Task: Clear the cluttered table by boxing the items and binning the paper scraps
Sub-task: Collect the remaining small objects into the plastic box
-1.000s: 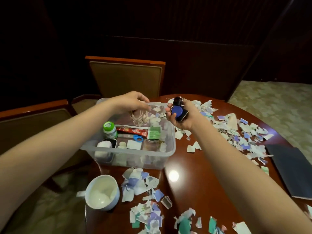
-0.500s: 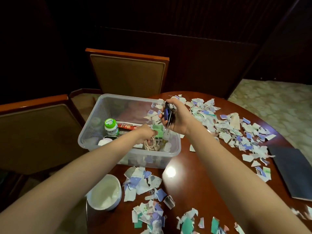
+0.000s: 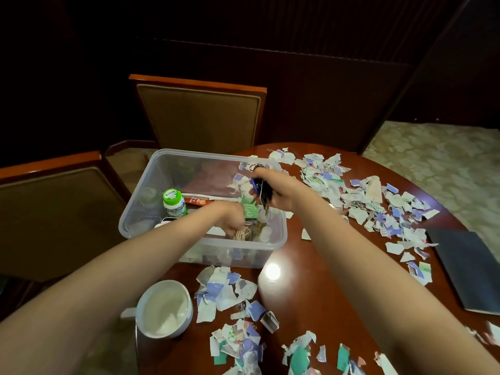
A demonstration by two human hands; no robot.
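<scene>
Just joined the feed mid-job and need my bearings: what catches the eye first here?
Torn paper scraps litter the round wooden table, thickest to the right of the clear plastic box. Over that box the right hand grips a bunch of keys above its right side, while the left hand reaches down to a pale coiled cord inside.

Clear plastic box (image 3: 162,171), upright and open, holds a green-capped bottle (image 3: 174,203), with torn paper scraps (image 3: 365,201) scattered beside it.
</scene>
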